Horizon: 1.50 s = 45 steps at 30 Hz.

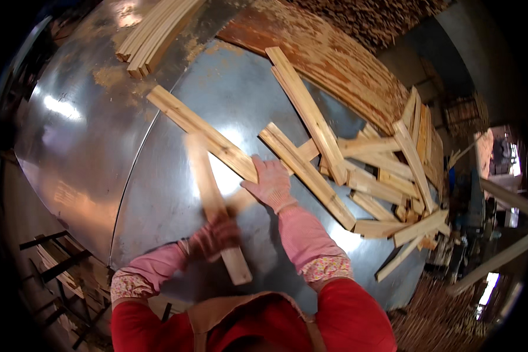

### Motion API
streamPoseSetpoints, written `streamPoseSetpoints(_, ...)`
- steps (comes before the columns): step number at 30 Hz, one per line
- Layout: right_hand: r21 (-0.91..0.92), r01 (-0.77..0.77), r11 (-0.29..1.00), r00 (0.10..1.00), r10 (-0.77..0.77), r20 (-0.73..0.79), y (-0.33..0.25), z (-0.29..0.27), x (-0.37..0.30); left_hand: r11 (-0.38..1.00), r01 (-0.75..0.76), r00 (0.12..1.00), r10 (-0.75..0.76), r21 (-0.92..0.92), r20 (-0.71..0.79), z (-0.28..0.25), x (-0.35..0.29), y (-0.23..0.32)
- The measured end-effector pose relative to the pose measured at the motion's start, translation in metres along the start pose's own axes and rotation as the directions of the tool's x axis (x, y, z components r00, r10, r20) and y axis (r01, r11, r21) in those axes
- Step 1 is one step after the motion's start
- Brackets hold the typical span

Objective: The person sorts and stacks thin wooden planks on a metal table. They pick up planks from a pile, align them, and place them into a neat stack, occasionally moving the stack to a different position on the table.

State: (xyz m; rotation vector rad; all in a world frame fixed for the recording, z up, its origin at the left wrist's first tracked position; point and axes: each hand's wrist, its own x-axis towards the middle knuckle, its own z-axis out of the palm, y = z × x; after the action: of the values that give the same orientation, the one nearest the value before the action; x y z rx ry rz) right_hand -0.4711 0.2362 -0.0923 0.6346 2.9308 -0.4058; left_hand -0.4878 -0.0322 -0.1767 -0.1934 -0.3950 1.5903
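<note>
My left hand (213, 237), in a pinkish glove and smeared by motion, is closed round a pale wooden slat (237, 268). That slat runs away from me, its far part blurred. My gloved right hand (271, 183) grips the near end of a longer wooden slat (200, 130), which slants off to the far left. Another light slat (240, 201) crosses beneath, partly hidden by the right hand and the left-hand slat. Just right of the right hand, a loose slat (311, 179) lies diagonally on the metal tabletop (164, 182).
Two stacked slats (308, 111) lie farther off, beside a jumbled slat pile (387, 182) at the right. A neat bundle of slats (158, 35) sits at the far left. Behind the table is a sawdust-covered reddish board (328, 56). A black metal frame (61, 273) stands at the lower left.
</note>
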Motion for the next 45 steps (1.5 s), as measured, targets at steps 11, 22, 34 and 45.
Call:
streamPoseSetpoints(11, 0.852, -0.522, 0.031, 0.846, 0.141, 0.514, 0.044, 0.017, -0.235, -0.855, 0.448, 0.872, 0.482, 0.26, 0.082, 0.019, -0.075, -0.109)
streamPoseSetpoints(22, 0.705, -0.36, 0.611, 0.907, 0.05, 0.419, -0.066, 0.03, -0.268, -0.474, 0.644, 0.688, 0.702, 0.6, -0.185, 0.067, -0.03, -0.097)
streamPoseSetpoints(34, 0.072, -0.501, 0.862, 0.864, 0.493, 0.103, 0.148, -0.025, -0.209, 0.613, -0.028, 0.537, 0.675, 0.79, -0.505, 0.048, -0.019, -0.053)
streamPoseSetpoints(45, 0.828, -0.561, -0.001, 0.819, 0.144, 0.556, 0.076, -0.01, -0.145, 0.76, -0.01, 0.647, 0.501, 0.65, -0.575, 0.044, -0.028, -0.024)
